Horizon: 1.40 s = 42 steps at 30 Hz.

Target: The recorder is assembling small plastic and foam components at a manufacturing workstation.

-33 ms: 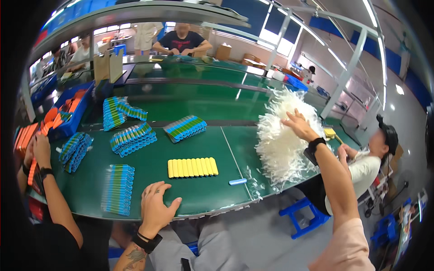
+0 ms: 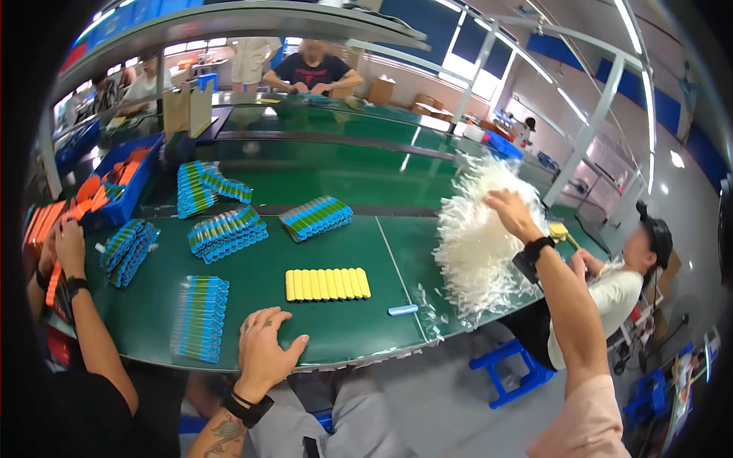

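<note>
While the left hand (image 2: 263,347) rests flat and open on the desk (image 2: 336,328) edge at 6 o'clock, the right hand (image 2: 510,214) reaches into the white plastic heap (image 2: 477,244) at 3 o'clock, fingers spread, gripping nothing visible; nothing has shifted.

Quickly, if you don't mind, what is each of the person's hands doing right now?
Left hand: open, flat on the green table, holding nothing.
Right hand: reaching into the pile of white plastic sleeves; grip cannot be told.

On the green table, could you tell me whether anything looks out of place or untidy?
One small blue piece lies alone, apart from the neat yellow row. Clear wrappers are strewn along the table's front edge below the white pile.
</note>
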Each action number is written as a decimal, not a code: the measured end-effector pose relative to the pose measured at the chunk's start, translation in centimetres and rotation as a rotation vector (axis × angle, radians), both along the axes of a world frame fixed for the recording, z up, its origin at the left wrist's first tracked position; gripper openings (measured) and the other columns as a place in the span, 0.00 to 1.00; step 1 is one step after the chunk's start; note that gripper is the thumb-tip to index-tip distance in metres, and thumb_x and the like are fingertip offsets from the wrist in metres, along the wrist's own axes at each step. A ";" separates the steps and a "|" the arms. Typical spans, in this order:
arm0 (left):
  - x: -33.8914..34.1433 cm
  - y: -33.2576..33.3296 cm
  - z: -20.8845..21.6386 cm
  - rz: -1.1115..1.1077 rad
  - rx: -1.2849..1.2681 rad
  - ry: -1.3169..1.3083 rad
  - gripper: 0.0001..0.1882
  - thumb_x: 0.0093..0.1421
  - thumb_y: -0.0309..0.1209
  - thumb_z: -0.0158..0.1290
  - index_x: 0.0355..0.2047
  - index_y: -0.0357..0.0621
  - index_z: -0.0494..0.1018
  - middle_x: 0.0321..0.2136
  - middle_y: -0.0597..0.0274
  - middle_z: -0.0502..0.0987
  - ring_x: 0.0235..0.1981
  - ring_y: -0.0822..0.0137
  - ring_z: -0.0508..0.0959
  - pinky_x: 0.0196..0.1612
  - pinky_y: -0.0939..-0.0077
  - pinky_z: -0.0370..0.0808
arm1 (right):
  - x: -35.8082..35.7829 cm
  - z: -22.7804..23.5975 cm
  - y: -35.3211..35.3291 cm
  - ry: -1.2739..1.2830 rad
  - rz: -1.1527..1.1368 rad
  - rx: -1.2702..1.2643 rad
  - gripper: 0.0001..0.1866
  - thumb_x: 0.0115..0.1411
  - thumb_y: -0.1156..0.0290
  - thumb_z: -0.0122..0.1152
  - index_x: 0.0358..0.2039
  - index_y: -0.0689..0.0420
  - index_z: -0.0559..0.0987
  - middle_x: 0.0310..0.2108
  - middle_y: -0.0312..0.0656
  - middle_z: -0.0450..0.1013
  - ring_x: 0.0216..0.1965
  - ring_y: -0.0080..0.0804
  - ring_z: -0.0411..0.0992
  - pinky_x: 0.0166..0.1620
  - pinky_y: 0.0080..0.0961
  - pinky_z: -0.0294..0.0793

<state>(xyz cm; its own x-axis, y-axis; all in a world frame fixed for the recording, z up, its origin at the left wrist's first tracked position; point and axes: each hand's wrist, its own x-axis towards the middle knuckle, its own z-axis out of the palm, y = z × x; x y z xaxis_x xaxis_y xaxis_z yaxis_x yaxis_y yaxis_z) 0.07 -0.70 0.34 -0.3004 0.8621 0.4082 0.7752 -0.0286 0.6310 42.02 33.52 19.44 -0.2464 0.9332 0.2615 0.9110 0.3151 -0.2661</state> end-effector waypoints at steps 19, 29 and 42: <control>-0.9 -0.6 -0.6 -0.010 0.074 0.031 0.16 0.53 0.40 0.63 0.38 0.43 0.81 0.49 0.53 0.78 0.54 0.50 0.74 0.59 0.55 0.67 | -25.3 -11.2 -11.6 -0.572 0.800 -0.163 0.46 0.37 0.61 0.69 0.60 0.61 0.70 0.48 0.58 0.72 0.52 0.55 0.73 0.53 0.42 0.77; -0.5 -2.0 -1.8 -0.106 0.206 0.077 0.09 0.52 0.35 0.64 0.32 0.46 0.80 0.33 0.60 0.80 0.38 0.53 0.79 0.44 0.58 0.75 | -38.9 -9.4 -23.7 -0.181 1.361 -0.170 0.27 0.47 0.61 0.68 0.48 0.59 0.80 0.45 0.52 0.75 0.48 0.51 0.76 0.50 0.42 0.77; -4.9 -15.8 -6.1 0.193 0.352 -0.021 0.14 0.47 0.26 0.64 0.36 0.44 0.80 0.40 0.58 0.80 0.42 0.54 0.79 0.46 0.63 0.74 | -44.9 -13.1 -27.8 -0.188 1.576 -0.133 0.27 0.49 0.61 0.74 0.48 0.57 0.80 0.45 0.47 0.78 0.47 0.48 0.77 0.50 0.41 0.76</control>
<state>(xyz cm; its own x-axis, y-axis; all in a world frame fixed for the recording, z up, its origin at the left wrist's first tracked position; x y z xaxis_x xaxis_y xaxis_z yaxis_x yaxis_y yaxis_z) -4.81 -16.51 -5.72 -0.4540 0.5976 0.6609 0.7748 -0.1014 0.6240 -2.91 5.72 6.35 -0.9630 -0.2630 0.0583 -0.2684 0.9175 -0.2934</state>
